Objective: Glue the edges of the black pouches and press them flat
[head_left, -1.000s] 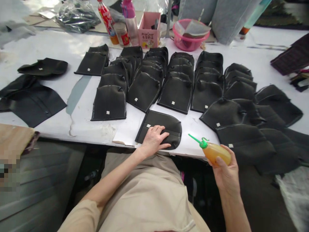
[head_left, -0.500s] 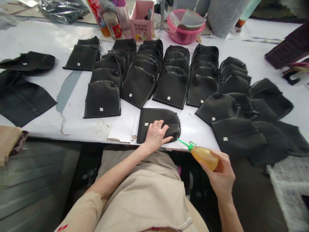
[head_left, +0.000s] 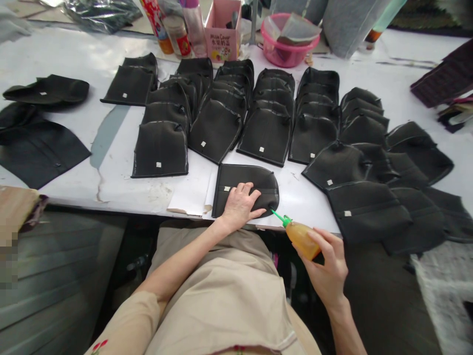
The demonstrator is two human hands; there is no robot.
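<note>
A black fabric piece [head_left: 248,172] with one rounded end and a small white label lies flat at the table's front edge. My left hand [head_left: 239,206] rests on it with fingers spread, pressing it to the table. My right hand [head_left: 328,261] is wrapped round a squeeze bottle [head_left: 301,238] of amber liquid with a green nozzle. The bottle is tilted, and its nozzle tip points at the lower corner of the rounded end, very close to the edge; I cannot tell whether it touches.
Overlapping rows of similar black pieces [head_left: 264,133] cover the table's middle and right. More black pieces [head_left: 44,148] lie at the left. Behind stand a pink basin [head_left: 286,54], a pink box [head_left: 222,42] and several bottles. Torn white paper [head_left: 188,195] sits left of my hand.
My right hand and the bottle have moved a little left, towards my body's middle, with the nozzle now steeper. My left hand stays on the black piece. The whole view has shifted slightly.
</note>
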